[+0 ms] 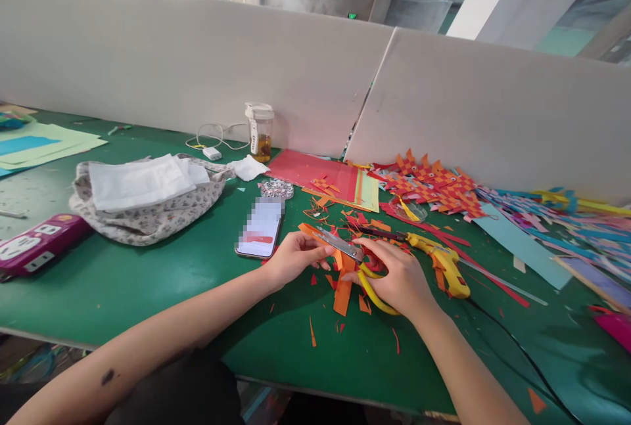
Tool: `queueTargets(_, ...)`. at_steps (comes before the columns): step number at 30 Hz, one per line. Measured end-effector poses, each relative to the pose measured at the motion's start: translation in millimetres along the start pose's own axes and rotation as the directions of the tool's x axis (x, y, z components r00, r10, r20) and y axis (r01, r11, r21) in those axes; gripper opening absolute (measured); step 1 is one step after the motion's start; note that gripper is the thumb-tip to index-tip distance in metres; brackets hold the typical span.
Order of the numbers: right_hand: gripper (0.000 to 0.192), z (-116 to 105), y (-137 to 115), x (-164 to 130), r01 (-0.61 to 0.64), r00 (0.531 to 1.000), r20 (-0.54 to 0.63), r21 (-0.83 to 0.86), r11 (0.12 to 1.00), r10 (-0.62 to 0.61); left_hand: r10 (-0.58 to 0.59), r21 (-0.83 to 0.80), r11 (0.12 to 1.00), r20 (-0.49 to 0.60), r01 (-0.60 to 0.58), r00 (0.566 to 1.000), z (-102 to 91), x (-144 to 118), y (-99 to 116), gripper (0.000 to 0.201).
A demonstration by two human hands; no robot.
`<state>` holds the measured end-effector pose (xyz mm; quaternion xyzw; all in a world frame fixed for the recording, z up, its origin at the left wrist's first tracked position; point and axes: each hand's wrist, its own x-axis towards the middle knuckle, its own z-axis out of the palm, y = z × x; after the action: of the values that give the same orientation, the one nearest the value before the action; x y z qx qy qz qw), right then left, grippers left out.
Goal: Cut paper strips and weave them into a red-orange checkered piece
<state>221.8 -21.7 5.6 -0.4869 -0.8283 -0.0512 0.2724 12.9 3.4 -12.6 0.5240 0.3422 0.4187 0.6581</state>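
Note:
My right hand grips a pair of scissors with yellow handles, its fingers in the loops. The metal blades point up and to the left, towards my left hand. Between the thumb and fingers of that left hand is a small piece of orange paper, which lies at the blades. Below the scissors, a wider orange paper strip rests on the table among orange and red scraps. A phone with a lit screen lies just left of my left hand.
A yellow glue gun with a black cord lies right of my right hand. Behind are red paper sheets, woven red-orange paper pieces and a drink bottle. Left are a patterned cloth bag and a magenta case.

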Motion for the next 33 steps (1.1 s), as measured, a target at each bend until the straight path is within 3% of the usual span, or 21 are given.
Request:
queueTargets(11,0.04,2.7,-3.3,0.3,-0.057,0.998,0.005,0.065,0.996,0.056,-0.02,-0.004,1.0,0.036,0.02,0.999,3.3,-1.0,-0.4,0.034)
queueTargets(19,0.042,5.1,-0.5,2.3,-0.314,0.94,-0.123,0.047,0.948,0.318,-0.031,0.003,1.0,-0.077,0.031,0.997,1.5,-2.6,5.3,0.027)
queueTargets(24,0.056,3.1,-3.6,3.0,-0.26,0.956,-0.116,0.082,0.962,0.268,-0.005,-0.136,0.991,-0.119,-0.011,0.993,-1.0,-4.0,8.1,0.019)
queueTargets(27,0.062,2.9,-5.4,1.7,-0.259,0.964,-0.032,0.11,0.96,0.264,0.027,-0.176,0.983,-0.167,-0.056,0.986,-1.2,-4.0,8.9,0.018)
queueTargets(30,0.048,4.4,-5.1,0.0,-0.234,0.972,0.01,0.139,0.962,0.235,0.036,-0.14,0.988,-0.204,-0.065,0.978,-1.2,-2.5,7.9,0.02)
queueTargets(33,0.027,4.5,-5.2,0.0,-0.164,0.983,-0.056,0.14,0.976,0.174,0.033,-0.061,0.997,-0.213,-0.047,0.976,-0.8,-0.5,6.2,0.023)
